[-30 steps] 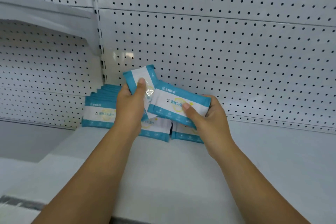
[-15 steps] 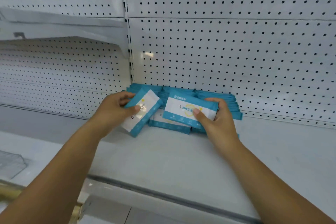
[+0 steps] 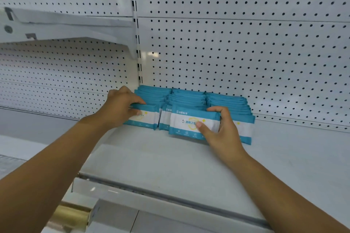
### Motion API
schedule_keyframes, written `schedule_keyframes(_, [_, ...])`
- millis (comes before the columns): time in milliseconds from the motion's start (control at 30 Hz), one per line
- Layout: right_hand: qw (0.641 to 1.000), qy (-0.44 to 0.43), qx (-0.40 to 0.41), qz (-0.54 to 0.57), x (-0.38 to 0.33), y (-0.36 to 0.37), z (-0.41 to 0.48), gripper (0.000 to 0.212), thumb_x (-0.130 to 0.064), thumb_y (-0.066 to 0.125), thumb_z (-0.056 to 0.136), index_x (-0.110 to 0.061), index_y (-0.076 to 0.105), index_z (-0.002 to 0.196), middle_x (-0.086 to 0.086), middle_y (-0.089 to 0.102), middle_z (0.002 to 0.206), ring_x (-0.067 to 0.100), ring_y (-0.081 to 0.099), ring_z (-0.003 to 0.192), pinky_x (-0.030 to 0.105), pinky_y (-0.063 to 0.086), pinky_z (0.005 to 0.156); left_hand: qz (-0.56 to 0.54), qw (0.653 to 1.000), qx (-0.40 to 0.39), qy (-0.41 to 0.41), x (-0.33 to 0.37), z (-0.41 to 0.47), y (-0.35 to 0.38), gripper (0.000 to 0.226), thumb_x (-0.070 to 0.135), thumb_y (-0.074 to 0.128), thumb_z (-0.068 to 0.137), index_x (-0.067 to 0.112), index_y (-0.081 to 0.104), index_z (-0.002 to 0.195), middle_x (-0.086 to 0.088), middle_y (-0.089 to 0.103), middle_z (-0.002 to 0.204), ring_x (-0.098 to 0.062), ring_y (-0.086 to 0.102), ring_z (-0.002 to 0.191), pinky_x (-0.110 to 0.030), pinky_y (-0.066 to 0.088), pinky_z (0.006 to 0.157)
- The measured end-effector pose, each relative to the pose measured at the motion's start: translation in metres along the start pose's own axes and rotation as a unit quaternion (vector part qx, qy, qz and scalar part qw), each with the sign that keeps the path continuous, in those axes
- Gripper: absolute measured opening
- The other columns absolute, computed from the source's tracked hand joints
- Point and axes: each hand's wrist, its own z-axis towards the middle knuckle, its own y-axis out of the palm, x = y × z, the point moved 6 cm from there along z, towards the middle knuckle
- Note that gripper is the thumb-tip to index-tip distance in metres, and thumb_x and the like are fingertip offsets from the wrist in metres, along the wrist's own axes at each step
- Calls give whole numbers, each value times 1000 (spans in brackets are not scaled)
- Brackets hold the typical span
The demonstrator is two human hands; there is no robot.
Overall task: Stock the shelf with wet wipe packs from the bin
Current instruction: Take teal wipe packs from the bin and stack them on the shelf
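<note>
Three rows of blue-and-white wet wipe packs (image 3: 191,98) stand upright against the pegboard at the back of the white shelf (image 3: 170,159). My left hand (image 3: 121,108) grips a pack (image 3: 146,118) at the front of the left row, fingers over its top edge. My right hand (image 3: 221,130) pinches another pack (image 3: 187,123) upright on the shelf, in front of the middle and right rows, thumb on its face. The bin is out of view.
White pegboard (image 3: 246,53) backs the shelf. A higher shelf (image 3: 66,26) juts out at upper left, beside the slotted upright (image 3: 135,24). The shelf's front lip (image 3: 170,200) runs below my arms. A brass-coloured bar (image 3: 70,213) shows at lower left.
Both hands moved forward and down with their packs. The left pack went from tilted to upright at the front of the left row; the right pack now stands on the shelf.
</note>
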Motion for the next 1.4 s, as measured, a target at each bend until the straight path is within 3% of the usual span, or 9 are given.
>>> schedule_keyframes(100, [1000, 1, -6, -15, -2, 2, -1, 41, -25, 78, 85, -41, 49, 110, -25, 61, 105, -7, 58, 98, 17, 48, 81, 1, 994, 105, 33, 4, -14, 1, 54, 27, 85, 77, 30, 65, 127, 4, 55, 126, -18, 37, 123, -30, 16, 100])
schedule_keyframes(200, [1000, 0, -11, -28, -4, 3, -2, 41, -24, 79, 85, -38, 49, 109, -25, 60, 106, -9, 58, 98, 15, 46, 80, -74, 979, 165, -98, -8, -31, 10, 86, 34, 89, 72, 27, 44, 145, -1, 38, 146, -22, 30, 135, -40, 24, 110])
schedule_keyframes(300, [999, 4, -19, -41, -6, 5, -4, 41, -24, 81, 83, -34, 50, 109, -22, 61, 104, -9, 59, 95, 13, 46, 76, -221, 934, 121, -252, -27, -45, 30, 106, 30, 90, 72, 16, 25, 155, -11, 35, 152, -27, 36, 138, -41, 34, 112])
schedule_keyframes(433, [997, 6, -25, -71, -13, 9, -8, 42, -24, 82, 82, -30, 50, 107, -19, 61, 97, -15, 55, 81, 7, 41, 66, -308, 904, 119, -271, -35, -48, 39, 66, 22, 87, 76, 12, 53, 132, -5, 64, 126, -16, 58, 103, -26, 44, 89])
schedule_keyframes(700, [984, -27, -90, -154, -29, 49, -2, 40, -29, 84, 80, -35, 47, 94, -21, 61, 98, -8, 56, 89, 9, 42, 69, -365, 885, 141, -251, -47, -43, 35, 20, 31, 63, 97, 13, 69, 103, -3, 73, 105, -19, 68, 98, -29, 53, 86])
schedule_keyframes(833, [980, -43, -117, -155, -44, 88, 8, 37, -29, 84, 80, -33, 49, 92, -20, 61, 96, 2, 55, 71, 15, 39, 59, -343, 890, 144, -262, -38, -44, 28, 53, 45, 36, 106, 6, 69, 95, -6, 69, 94, -25, 63, 92, -36, 48, 84])
schedule_keyframes(1067, [972, -82, -125, -179, -55, 150, 32, 40, -25, 86, 76, -20, 52, 99, -7, 56, 104, 9, 52, 93, 19, 40, 81, -377, 870, 152, -278, -42, -41, 34, 60, 47, 20, 108, 15, 68, 91, 5, 62, 81, -9, 56, 75, -23, 40, 64])
schedule_keyframes(1267, [933, -172, -58, -311, -50, 167, 42, 43, -42, 84, 72, -19, 61, 100, -7, 54, 102, 17, 48, 101, 29, 29, 86, -384, 863, 154, -290, -46, -40, 39, 60, 51, 18, 107, 18, 66, 91, 6, 61, 82, -18, 58, 83, -29, 41, 80])
schedule_keyframes(1400, [911, -202, -32, -358, -54, 162, 42, 53, -56, 80, 71, -21, 63, 107, -7, 56, 106, 18, 45, 105, 28, 24, 85, -364, 875, 155, -278, -45, -39, 41, 65, 56, 17, 105, 18, 69, 112, -2, 66, 107, -25, 60, 103, -37, 47, 95])
